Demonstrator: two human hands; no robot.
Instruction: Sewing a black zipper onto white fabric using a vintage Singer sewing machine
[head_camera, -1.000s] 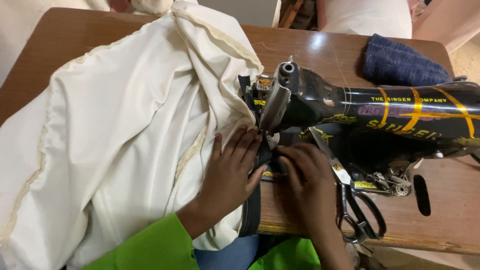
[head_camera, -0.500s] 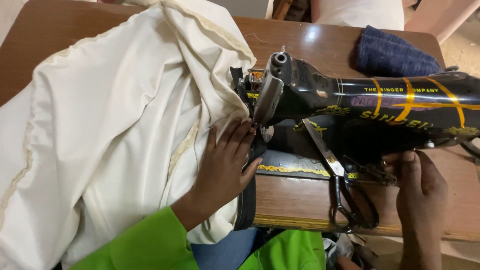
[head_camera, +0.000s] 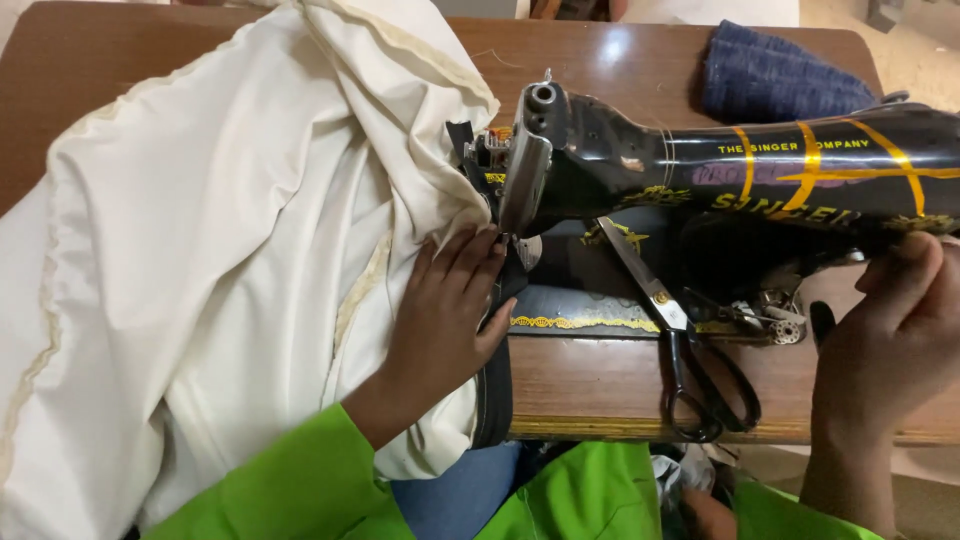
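The right hand (head_camera: 895, 335) had left the needle, curling bare-fingered at the sewing machine (head_camera: 720, 180)'s right end; the left hand (head_camera: 445, 310) stayed flat, pinning cream fabric (head_camera: 220, 260) beside it.

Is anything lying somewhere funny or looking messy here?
The scissors lie on the sewing machine bed, blades tucked under its arm, handles over the table edge. The cream fabric is heaped up left of the needle, pinned by the left hand. Nothing looks torn or spilled.
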